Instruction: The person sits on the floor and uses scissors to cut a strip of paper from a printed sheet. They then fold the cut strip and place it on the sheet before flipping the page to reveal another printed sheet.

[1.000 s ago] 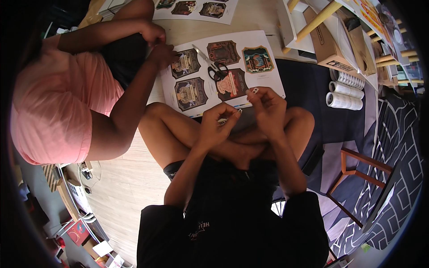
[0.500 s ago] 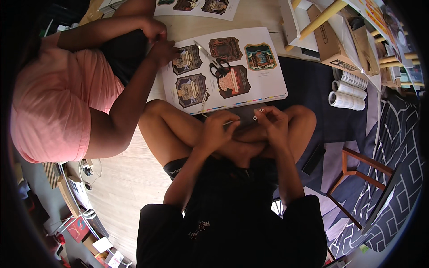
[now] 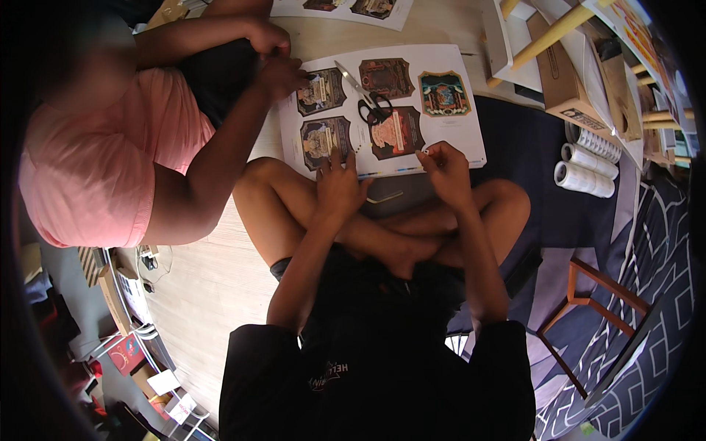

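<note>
A stack of white printed sheets (image 3: 467,136) bearing several dark, ornate label designs lies before my crossed legs. My left hand (image 3: 338,187) reaches over its near left edge, fingers stretched out and resting on the paper beside a small dotted strip (image 3: 357,151). At the near right edge, my right hand (image 3: 448,173) pinches a small white paper piece (image 3: 426,152), mostly covered by the fingertips. Black-handled scissors (image 3: 375,109) lie on the sheets with their blades pointing away. A thin, bent pale strip (image 3: 386,198) lies between my hands, just off the stack.
Another person in a pink shirt (image 3: 95,169) sits at the left, a hand (image 3: 283,77) at the stack's left edge. Another printed sheet (image 3: 393,16) is at the back. White rolls (image 3: 585,180), a cardboard box (image 3: 570,88) and a wooden-framed item (image 3: 607,283) stand right.
My left hand has moved forward and left from above my lap onto the sheets, its fingers spreading. My right hand has moved slightly forward, still pinching the small piece. The view has shifted slightly.
</note>
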`<state>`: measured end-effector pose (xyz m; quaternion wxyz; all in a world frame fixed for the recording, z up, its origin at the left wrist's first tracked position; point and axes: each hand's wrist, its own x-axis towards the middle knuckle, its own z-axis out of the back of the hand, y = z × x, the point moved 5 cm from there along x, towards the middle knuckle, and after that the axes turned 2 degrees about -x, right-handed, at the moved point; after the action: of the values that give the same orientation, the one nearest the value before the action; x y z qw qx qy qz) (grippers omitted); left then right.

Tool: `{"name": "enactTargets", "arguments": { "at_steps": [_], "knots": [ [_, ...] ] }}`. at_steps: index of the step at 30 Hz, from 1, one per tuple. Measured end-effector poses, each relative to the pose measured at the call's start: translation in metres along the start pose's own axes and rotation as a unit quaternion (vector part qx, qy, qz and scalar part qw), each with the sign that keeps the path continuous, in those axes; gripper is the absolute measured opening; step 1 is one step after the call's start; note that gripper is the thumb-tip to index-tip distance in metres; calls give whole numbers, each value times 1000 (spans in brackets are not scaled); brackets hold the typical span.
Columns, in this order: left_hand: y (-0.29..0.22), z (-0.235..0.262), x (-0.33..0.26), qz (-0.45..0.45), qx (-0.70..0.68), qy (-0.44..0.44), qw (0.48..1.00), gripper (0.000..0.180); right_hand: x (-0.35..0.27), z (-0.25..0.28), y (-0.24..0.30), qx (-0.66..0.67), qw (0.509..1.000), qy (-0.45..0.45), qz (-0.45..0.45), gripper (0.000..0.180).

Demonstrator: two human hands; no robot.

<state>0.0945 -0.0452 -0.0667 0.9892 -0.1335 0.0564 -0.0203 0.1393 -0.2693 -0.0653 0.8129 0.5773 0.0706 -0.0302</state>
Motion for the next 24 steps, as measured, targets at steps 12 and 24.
{"name": "enactTargets", "arguments": {
  "at_steps": [12,24],
  "knots": [
    [10,-15,10,14,17,43,999,63,-3,-36,-33,-278,949,74,128,27],
    [14,-16,8,17,18,42,999,65,2,-31,-16,-243,954,34,170,13]
  ]
}}
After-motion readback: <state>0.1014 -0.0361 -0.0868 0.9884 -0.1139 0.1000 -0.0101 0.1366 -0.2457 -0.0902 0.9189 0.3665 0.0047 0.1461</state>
